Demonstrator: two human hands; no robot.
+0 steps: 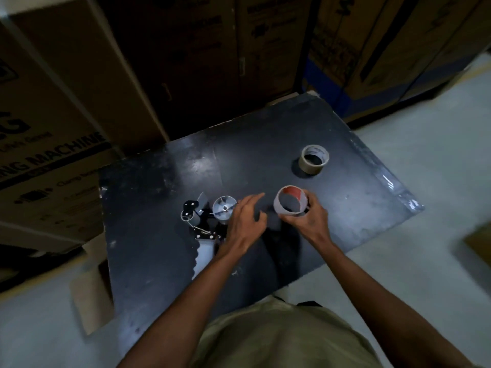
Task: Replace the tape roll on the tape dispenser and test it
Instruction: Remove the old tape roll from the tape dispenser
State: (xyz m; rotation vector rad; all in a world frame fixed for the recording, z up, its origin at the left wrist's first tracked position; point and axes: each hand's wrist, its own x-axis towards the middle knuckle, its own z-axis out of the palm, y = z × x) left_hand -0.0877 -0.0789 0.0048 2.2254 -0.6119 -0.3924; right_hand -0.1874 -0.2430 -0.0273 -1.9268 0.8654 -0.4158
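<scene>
The tape dispenser [206,221] lies on the table [148,256] toward its left edge. To its right the left hand [245,221] hovers, and right of that the right hand [309,221] holds an empty core [291,201] above the table. The tape roll [314,158] sits behind, near the far right corner. Cardboard boxes [53,115] stand beyond the far edge.

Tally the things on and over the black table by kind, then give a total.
Tape rolls: 1, tan, lying flat on the table
Empty tape cores: 1, held in the right hand
Tape dispensers: 1, under the left hand
Total: 3
</scene>
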